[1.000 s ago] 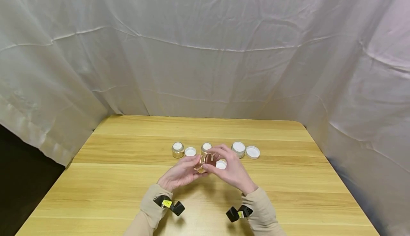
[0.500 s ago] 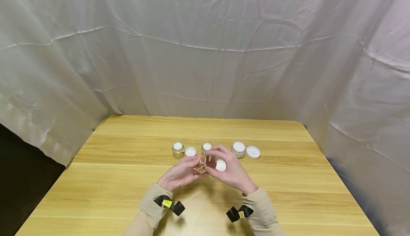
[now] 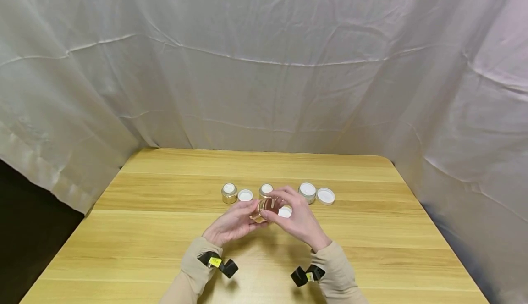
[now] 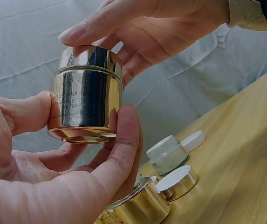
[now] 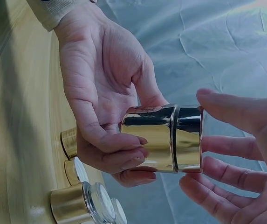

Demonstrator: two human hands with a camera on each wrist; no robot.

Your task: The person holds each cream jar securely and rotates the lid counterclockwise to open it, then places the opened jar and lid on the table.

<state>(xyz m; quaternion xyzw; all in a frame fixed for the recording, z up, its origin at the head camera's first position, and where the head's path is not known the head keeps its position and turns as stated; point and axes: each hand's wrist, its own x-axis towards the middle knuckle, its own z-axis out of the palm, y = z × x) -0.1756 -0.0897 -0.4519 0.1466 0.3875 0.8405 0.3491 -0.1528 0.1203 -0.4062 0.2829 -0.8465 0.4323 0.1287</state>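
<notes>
My left hand (image 3: 236, 221) grips a shiny gold cream jar (image 4: 84, 105) round its body, above the table. Dark lettering, partly legible as an eye cream label, shows on its side in the left wrist view. A gold lid (image 5: 189, 140) sits on the jar, with a thin seam between the two. The thumb and fingers of my right hand (image 3: 299, 216) are around the lid's edge, the thumb on the near side. In the right wrist view the jar lies tilted on its side, lid toward my right fingers (image 5: 231, 177).
Behind my hands stand a small gold jar (image 3: 229, 195), another jar (image 3: 266, 188) partly hidden by my right hand, and a wider glass jar (image 3: 307, 192). Upturned white-lined lids (image 3: 245, 196) lie beside them, one (image 3: 326, 196) far right. A pale curtain (image 3: 264, 88) surrounds the wooden table (image 3: 371, 249).
My right fingers turned a little round the lid half a second ago and are now back near where they were a second ago. My left hand and the jar stay in place.
</notes>
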